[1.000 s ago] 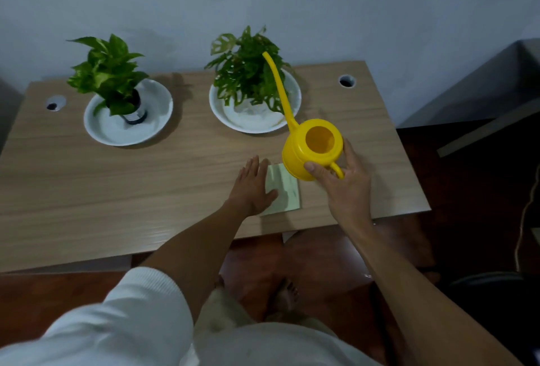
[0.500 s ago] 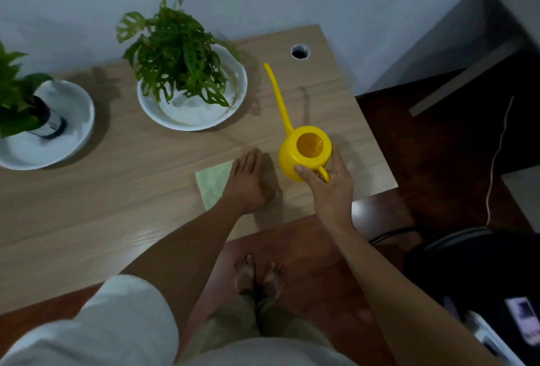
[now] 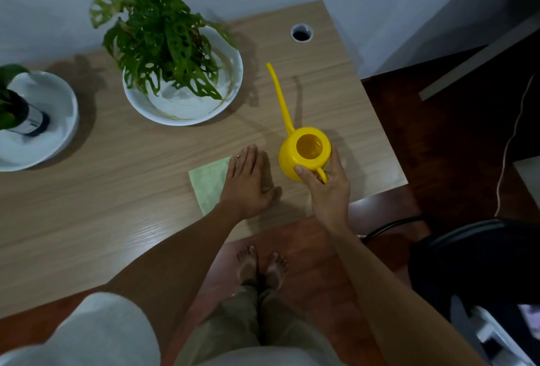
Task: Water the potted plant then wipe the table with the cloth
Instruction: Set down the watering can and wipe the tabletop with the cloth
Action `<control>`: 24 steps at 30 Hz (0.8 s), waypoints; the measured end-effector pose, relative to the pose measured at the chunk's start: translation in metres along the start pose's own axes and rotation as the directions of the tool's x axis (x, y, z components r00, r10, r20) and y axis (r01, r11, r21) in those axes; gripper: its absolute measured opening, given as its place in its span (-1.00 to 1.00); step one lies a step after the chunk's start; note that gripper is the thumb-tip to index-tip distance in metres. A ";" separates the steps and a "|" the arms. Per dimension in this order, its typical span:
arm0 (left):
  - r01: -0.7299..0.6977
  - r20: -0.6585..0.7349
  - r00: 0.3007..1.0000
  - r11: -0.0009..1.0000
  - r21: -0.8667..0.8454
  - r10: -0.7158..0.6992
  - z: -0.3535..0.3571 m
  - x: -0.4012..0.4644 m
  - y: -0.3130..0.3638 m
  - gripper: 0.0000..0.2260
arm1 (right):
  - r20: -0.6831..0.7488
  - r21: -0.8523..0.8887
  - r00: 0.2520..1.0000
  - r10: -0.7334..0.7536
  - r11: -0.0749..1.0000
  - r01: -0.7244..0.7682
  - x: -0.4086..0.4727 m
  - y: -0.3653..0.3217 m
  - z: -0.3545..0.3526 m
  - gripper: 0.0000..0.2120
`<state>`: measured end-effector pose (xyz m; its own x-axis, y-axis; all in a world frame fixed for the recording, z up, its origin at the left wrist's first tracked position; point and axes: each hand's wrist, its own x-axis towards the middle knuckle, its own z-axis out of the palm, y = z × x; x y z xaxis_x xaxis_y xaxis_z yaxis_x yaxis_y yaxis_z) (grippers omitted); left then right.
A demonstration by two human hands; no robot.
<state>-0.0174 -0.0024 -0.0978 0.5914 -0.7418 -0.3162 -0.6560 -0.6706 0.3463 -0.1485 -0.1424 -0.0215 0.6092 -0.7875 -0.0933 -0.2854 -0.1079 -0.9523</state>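
Cloth (image 3: pixel 208 183) apparently lies flat beneath left hand (image 3: pixel 248 184).

Home room: wooden desk (image 3: pixel 336 79) with cable grommet (image 3: pixel 301 33), bare feet (image 3: pixel 261 266).

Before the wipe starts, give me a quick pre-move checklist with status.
1. Left hand flat on the green cloth: ok.
2. Yellow watering can set down and released: not ok, right hand grips its handle.
3. Can clear of the cloth: ok, it is beside it.
4. Spout away from the potted plant: ok.
5. Plant watered: cannot tell.
6. Spills on the table: cannot tell.
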 end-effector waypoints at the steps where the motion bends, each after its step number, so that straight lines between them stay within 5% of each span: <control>1: -0.001 -0.002 1.000 1.000 -0.001 0.001 0.001 0.000 0.000 -0.07 | 0.000 -0.001 1.000 0.002 1.000 -0.002 0.001 0.000 0.000 -0.44; 9: -0.010 0.001 1.000 0.999 -0.050 0.010 -0.007 -0.002 -0.001 -0.02 | -0.027 -0.099 0.999 0.029 0.995 -0.032 0.000 0.001 -0.001 -0.41; 13: -0.067 -0.172 0.985 0.975 -0.212 0.030 -0.021 -0.013 -0.008 -0.19 | -0.225 -0.385 0.974 0.033 0.915 -0.120 -0.014 -0.002 0.001 -0.16; 15: -0.073 -0.264 0.965 0.966 -0.248 0.005 -0.029 -0.022 -0.015 -0.31 | -0.250 -0.445 0.961 -0.121 0.896 -0.003 -0.021 -0.009 0.006 -0.22; 19: 0.072 -0.326 0.932 0.963 -0.258 -0.157 -0.043 -0.043 -0.039 -0.41 | -0.013 -0.337 0.933 -0.360 0.880 0.335 -0.030 -0.035 0.032 -0.57; 24: 0.314 -0.249 0.880 0.888 -0.336 -0.405 -0.052 -0.064 -0.060 -0.42 | 0.330 -0.417 0.939 -0.095 0.878 0.235 -0.017 -0.035 0.079 -0.51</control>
<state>0.0087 0.0852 -0.0529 0.9028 -0.3813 -0.1988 -0.2392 -0.8295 0.5047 -0.0905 -0.0772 -0.0091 0.8432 -0.5295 -0.0934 -0.4159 -0.5323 -0.7373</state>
